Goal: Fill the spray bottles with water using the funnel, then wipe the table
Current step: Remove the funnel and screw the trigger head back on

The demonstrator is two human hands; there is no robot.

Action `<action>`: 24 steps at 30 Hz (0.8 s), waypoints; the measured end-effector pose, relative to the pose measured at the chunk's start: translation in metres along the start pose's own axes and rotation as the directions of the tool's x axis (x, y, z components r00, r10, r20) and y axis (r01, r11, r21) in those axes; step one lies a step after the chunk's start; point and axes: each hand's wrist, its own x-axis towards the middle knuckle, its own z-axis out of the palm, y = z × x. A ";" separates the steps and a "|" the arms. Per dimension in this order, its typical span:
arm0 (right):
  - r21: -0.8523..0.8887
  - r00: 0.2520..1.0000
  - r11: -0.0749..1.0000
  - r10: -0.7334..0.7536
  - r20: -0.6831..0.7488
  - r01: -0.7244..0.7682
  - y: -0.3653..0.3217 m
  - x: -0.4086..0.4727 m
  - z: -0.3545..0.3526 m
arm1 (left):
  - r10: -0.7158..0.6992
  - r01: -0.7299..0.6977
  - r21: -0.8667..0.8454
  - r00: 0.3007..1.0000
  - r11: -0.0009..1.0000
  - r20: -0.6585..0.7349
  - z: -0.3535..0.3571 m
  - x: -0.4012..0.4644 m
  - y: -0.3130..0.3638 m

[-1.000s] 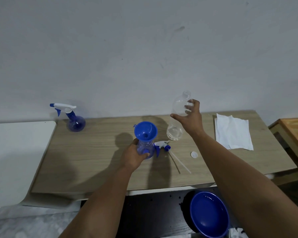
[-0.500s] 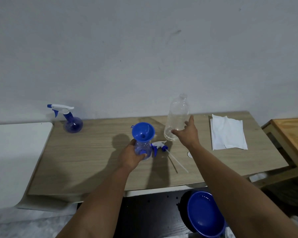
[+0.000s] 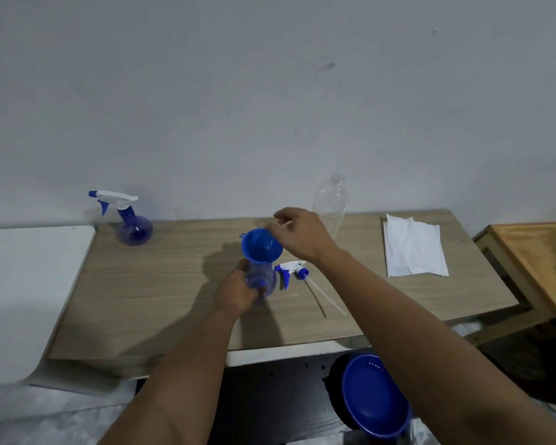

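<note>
A blue funnel sits in the neck of an open blue spray bottle near the middle of the wooden table. My left hand grips that bottle's body. My right hand is at the funnel's far right rim, fingers curled on its edge. The bottle's trigger head with its long tube lies on the table just right of it. A clear empty plastic bottle stands upright behind my right hand. A second spray bottle, capped, stands at the far left.
A white folded cloth lies at the table's right end. A blue bowl sits below the front edge. A white surface adjoins on the left, a wooden stool on the right. The wall rises directly behind.
My right hand set the clear bottle upright on the table, let go of it, and moved left to the funnel's rim. My left hand stayed on the spray bottle.
</note>
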 end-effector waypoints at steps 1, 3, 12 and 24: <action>-0.078 0.995 0.997 -0.006 0.096 0.013 -0.009 0.003 0.002 | 0.046 -0.046 0.078 0.999 0.996 -0.005 0.002 0.004 -0.006; -0.281 0.971 0.956 -0.009 0.240 0.079 -0.022 0.008 0.008 | 0.027 -0.026 -0.141 1.000 0.990 0.008 0.006 0.006 -0.013; -0.525 0.954 0.838 0.016 0.298 0.150 -0.031 0.016 0.029 | 0.019 -0.010 -0.280 0.999 0.960 0.026 -0.007 -0.013 0.010; -0.399 0.954 0.904 -0.031 0.297 0.154 -0.048 0.026 0.001 | 0.005 -0.003 -0.148 1.000 0.989 0.014 -0.012 -0.008 0.005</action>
